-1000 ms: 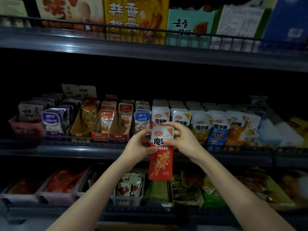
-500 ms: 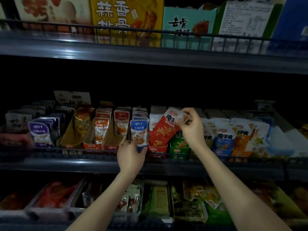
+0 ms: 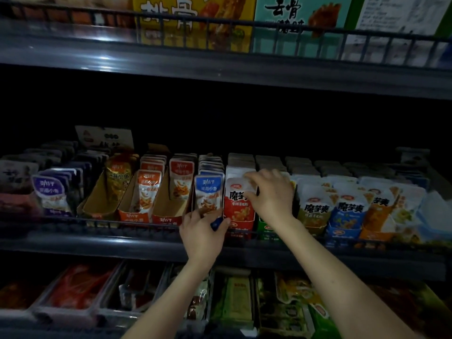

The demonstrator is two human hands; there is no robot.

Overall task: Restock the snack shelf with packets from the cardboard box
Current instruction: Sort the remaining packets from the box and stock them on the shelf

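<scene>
**A:** What do we see in the cartons on the middle shelf (image 3: 102,243)?

**B:** We see cut-open cartons side by side behind the wire rail (image 3: 137,225). The yellow carton (image 3: 97,204) holds one gold packet (image 3: 118,177), which leans back. The orange cartons (image 3: 133,216) hold short rows of orange-and-white packets. The blue carton (image 3: 216,224) has a full row with a blue packet (image 3: 208,194) at the front. Next to it are the red carton (image 3: 238,231) and the green carton (image 3: 265,228). Further right, more cartons (image 3: 342,232) are packed with white-topped packets.

**A:** And below?

**B:** We make out clear trays (image 3: 36,314) with red bags (image 3: 78,287) in them. It is too dim to tell more.

**A:** Where is the red packet (image 3: 238,204)?

**B:** It is at the front of its row in the red carton, just right of the blue packet. It stands upright with its long axis vertical. The white end is up, the red end is down in the carton, and the printed face is turned toward us.

**A:** How do we read the hands?

**B:** The right hand (image 3: 271,194) pinches the packet's top right corner. Its fingers are curled over the top edge and its thumb is on the front. The left hand (image 3: 201,234) is lower, with its fingers bent against the foot of the blue packet. Its thumb closes on the front lip of the blue carton, and a strip of blue shows between thumb and fingers.
</scene>
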